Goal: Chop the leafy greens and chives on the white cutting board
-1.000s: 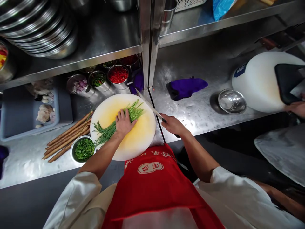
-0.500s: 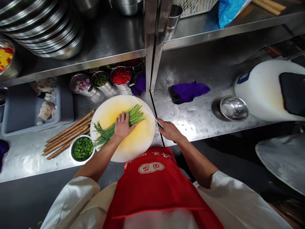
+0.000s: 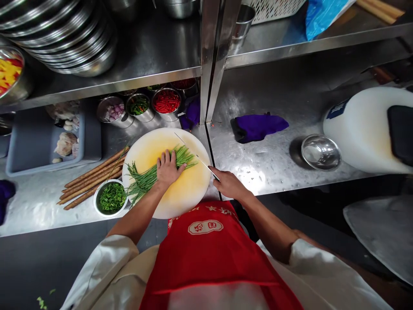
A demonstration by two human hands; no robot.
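Note:
A bundle of long green stalks (image 3: 142, 181) lies across a round white cutting board (image 3: 193, 189) with a yellowed middle. My left hand (image 3: 167, 168) rests flat on the bundle with its fingers spread, pressing it to the board. At the board's right edge, my right hand (image 3: 228, 183) is closed around the handle of a knife (image 3: 206, 165). The thin blade points up and left over the board, just right of the stalks' pale cut ends. A bowl of chopped greens (image 3: 112, 198) stands at the board's left edge.
Brown sticks (image 3: 93, 178) lie left of the board beside a grey tray (image 3: 48, 165). Behind stand metal cups, one with red chillies (image 3: 166, 101). Rightward are a purple cloth (image 3: 261, 127), a steel bowl (image 3: 321, 152) and a white container (image 3: 358, 129). A shelf edge (image 3: 129, 83) overhangs the back.
The knife and my right hand have shifted slightly, and more of the blade shows over the board. My left hand stays on the stalks. The whole view has shifted a little.

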